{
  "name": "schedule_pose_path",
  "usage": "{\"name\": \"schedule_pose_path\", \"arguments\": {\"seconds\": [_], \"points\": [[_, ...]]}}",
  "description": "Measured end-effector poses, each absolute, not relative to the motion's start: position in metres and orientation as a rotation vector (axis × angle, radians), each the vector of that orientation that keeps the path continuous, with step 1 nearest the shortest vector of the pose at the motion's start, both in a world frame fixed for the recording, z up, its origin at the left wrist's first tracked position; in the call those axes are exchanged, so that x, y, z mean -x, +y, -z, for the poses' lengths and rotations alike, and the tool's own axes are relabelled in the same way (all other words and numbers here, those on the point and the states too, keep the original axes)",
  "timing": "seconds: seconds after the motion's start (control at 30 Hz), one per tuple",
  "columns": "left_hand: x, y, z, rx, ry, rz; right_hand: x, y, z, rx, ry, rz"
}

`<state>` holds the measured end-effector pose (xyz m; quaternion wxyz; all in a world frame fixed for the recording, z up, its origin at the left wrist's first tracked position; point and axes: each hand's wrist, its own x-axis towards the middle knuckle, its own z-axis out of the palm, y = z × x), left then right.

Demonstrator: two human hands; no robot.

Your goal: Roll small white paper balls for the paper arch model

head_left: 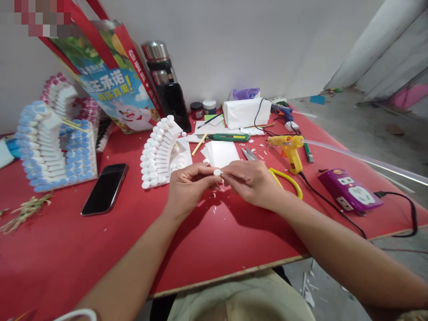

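Observation:
My left hand (192,183) pinches a small white round piece (217,172) between thumb and forefinger. From the other side my right hand (250,180) closes its fingertips on the same piece. Its material is too small to make out. Behind my left hand stands a curved white model (157,154), its stepped strips edged with round white knobs like the piece. A stack of white paper sheets (222,154) lies just beyond my fingers. Scissors (249,154) with yellow handles rest partly hidden behind my right hand.
A yellow glue gun (289,149) and a purple power socket (349,189) trail cords on the right. A green utility knife (229,137) lies behind the paper. At left are a phone (105,189), a blue-and-white model (50,147), a shopping bag (117,84) and a flask (158,62).

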<state>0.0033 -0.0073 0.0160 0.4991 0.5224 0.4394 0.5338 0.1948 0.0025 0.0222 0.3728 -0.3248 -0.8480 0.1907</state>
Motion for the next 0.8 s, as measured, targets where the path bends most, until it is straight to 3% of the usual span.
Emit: {"name": "schedule_pose_path", "arguments": {"seconds": [0.4, 0.6, 0.8], "points": [[-0.0064, -0.0114, -0.0185, -1.275, 1.090, -1.243, -0.1913, 0.0026, -0.0195, 0.921, -2.112, -0.549], [-0.0002, -0.0049, -0.0156, -1.316, 0.973, -1.042, -0.1941, 0.0092, -0.0205, 1.034, -1.981, -0.998], [-0.0039, -0.0095, -0.0168, -1.339, 1.054, -1.073, -0.1901, 0.0070, -0.0206, 1.185, -2.010, -0.665]]}}
